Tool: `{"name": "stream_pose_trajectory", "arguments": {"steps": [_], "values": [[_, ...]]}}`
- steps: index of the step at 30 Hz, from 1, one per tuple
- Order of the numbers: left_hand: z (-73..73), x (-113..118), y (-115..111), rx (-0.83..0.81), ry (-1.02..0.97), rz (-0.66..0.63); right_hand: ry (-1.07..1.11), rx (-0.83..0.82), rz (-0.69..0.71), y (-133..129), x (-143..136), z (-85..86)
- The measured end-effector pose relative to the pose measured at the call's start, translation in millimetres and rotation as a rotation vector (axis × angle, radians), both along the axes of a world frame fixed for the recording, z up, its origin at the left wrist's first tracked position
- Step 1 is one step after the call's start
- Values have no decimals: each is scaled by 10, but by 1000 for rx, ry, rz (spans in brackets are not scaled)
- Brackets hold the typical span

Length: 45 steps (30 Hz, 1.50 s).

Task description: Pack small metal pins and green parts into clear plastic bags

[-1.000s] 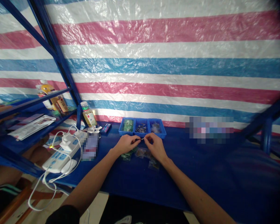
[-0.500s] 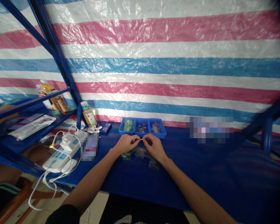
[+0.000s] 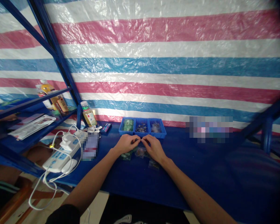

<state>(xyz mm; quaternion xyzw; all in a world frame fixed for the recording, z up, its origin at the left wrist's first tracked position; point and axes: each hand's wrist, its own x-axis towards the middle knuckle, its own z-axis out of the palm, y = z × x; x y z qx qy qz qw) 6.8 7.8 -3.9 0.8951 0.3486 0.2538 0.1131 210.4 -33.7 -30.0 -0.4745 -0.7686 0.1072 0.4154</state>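
Observation:
My left hand and my right hand meet fingertip to fingertip just in front of a blue three-part bin. Both are closed in a pinch; something small and dark shows at the left fingers, too small to name. What the right fingers grip is hidden. Green packets fill the bin's left compartment, dark metal pins or screws the middle one, and clear bags the right one. Under the hands lie green packets and small clear bags of parts, with another clear bag nearer me.
To the left are a white power strip with looped cables, a blurred-out flat object, a small dark blue box and a drink bottle. Blue frame posts stand at the side. Another person's arm shows at far left.
The fingertips of my hands have come closer together. A thin pale piece that showed between them is now out of sight. At far left the other person's arm has shifted.

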Motion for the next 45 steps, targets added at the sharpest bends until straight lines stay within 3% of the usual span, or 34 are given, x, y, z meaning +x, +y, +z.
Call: {"name": "stream_pose_trajectory", "arguments": {"steps": [33, 45], "values": [[-20, 10, -2, 20, -12, 10, 42, -1, -14, 48, 14, -94], [-26, 17, -5, 16, -5, 0, 24, -9, 26, 15, -4, -44]]}}
